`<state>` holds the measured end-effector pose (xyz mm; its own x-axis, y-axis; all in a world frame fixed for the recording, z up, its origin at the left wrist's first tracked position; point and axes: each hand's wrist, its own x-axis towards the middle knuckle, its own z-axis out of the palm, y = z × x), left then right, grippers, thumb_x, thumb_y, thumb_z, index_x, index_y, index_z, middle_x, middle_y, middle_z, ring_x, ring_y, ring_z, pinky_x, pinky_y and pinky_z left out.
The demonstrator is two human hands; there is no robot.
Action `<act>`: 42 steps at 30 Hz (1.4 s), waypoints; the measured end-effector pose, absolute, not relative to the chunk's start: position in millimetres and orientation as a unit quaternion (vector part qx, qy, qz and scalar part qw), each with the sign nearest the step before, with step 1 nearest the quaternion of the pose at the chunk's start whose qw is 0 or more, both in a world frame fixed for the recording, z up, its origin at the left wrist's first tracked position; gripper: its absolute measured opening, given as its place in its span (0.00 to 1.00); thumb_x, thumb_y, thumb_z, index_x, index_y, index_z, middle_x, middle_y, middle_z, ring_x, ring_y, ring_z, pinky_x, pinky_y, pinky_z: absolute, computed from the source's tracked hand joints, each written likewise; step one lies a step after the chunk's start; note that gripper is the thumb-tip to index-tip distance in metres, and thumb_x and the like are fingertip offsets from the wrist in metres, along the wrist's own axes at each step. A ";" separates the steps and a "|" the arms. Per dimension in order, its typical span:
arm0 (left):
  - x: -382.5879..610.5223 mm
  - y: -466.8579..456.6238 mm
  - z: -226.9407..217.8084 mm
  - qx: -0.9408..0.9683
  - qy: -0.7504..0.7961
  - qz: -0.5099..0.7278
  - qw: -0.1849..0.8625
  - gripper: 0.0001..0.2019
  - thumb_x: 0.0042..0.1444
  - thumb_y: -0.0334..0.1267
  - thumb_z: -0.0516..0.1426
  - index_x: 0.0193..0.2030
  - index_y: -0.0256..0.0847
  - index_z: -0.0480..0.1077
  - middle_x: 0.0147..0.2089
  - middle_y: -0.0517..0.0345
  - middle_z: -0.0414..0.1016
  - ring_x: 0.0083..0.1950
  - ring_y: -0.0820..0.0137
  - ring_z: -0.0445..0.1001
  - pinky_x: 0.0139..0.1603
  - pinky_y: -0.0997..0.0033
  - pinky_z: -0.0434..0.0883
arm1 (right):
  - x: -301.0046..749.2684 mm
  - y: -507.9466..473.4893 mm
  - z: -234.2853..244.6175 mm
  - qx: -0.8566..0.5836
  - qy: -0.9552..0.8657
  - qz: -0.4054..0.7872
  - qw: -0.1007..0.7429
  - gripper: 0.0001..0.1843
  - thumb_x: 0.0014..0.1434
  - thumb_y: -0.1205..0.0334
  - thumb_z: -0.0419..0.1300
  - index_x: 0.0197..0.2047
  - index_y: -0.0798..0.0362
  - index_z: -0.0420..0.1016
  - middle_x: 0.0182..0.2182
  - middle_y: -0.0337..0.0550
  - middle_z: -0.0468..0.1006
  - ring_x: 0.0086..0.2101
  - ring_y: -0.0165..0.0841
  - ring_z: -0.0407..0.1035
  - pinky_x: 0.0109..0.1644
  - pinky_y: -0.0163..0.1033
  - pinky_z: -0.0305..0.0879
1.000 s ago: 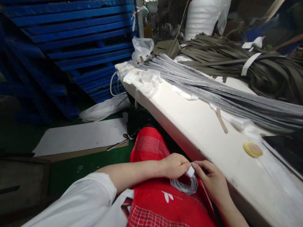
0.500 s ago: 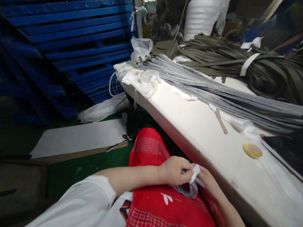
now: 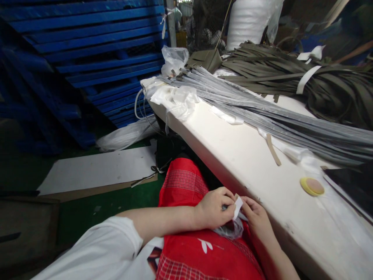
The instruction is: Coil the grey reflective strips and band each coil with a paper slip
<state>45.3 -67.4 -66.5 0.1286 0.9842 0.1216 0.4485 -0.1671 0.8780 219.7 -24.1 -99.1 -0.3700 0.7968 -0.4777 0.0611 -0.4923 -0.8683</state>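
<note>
Above my lap, my left hand (image 3: 217, 208) is closed, its thumb and fingers pinching the end of a strip with clear plastic film (image 3: 233, 229) around it. A small white paper-like piece (image 3: 238, 207) sticks up at its fingertips. Close beside it, my right hand (image 3: 258, 217) has its fingers bent in, thumb and forefinger near the white piece and a greyish strip end. Whatever its fingertips pinch is too small to make out. Beneath both hands is a red apron (image 3: 186, 241) with checked bands.
A white-topped table (image 3: 227, 147) runs along my right. On it lie plastic-covered grey strips (image 3: 262, 112), a tied bundle of dark olive strips (image 3: 326, 89), a yellow round object (image 3: 311, 186) and a short tan strip (image 3: 273, 149). Blue pallets (image 3: 96, 50) stand at the left.
My right hand has shifted slightly up and away from my left, so its fingers show more. My left fingers have risen a little, and the white piece has turned more upright.
</note>
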 end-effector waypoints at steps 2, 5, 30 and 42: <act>45.2 -66.0 -66.6 0.642 0.576 0.361 0.355 0.11 0.59 0.36 0.55 0.30 0.39 0.78 0.42 0.53 0.76 0.43 0.70 0.74 0.46 0.75 0.70 | 224.1 -21.9 -98.2 -0.519 -0.496 0.642 0.270 0.23 0.50 0.42 0.68 0.37 0.54 0.78 0.31 0.43 0.79 0.31 0.37 0.70 0.34 0.37 0.65; 46.3 -63.7 -67.8 0.664 0.567 0.310 0.376 0.12 0.59 0.36 0.54 0.30 0.40 0.77 0.34 0.56 0.77 0.38 0.70 0.74 0.41 0.75 0.69 | 227.2 -20.4 -94.5 -0.528 -0.569 0.572 0.264 0.25 0.53 0.40 0.65 0.39 0.55 0.79 0.34 0.47 0.79 0.34 0.39 0.70 0.38 0.39 0.67; 36.6 -56.4 -62.2 0.583 0.575 0.185 0.543 0.19 0.43 0.50 0.64 0.38 0.39 0.74 0.32 0.57 0.77 0.33 0.66 0.74 0.34 0.70 0.70 | 238.4 -23.2 -51.6 -0.339 -0.855 0.378 0.104 0.13 0.66 0.59 0.52 0.46 0.49 0.76 0.42 0.45 0.77 0.42 0.37 0.72 0.48 0.41 0.69; 67.6 -25.7 -46.8 0.404 0.456 0.308 0.731 0.12 0.47 0.40 0.62 0.36 0.35 0.73 0.22 0.64 0.68 0.21 0.78 0.63 0.23 0.78 0.59 | 309.7 -47.5 -22.2 -0.433 -0.864 0.140 0.216 0.19 0.66 0.59 0.54 0.60 0.43 0.68 0.55 0.45 0.72 0.53 0.40 0.68 0.56 0.45 0.68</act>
<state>67.6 -25.7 -46.8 0.3945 0.8191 -0.4166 -0.0822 0.4830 0.8717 309.7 -47.5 -22.2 -0.5317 0.8084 0.2524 0.6875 0.5861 -0.4288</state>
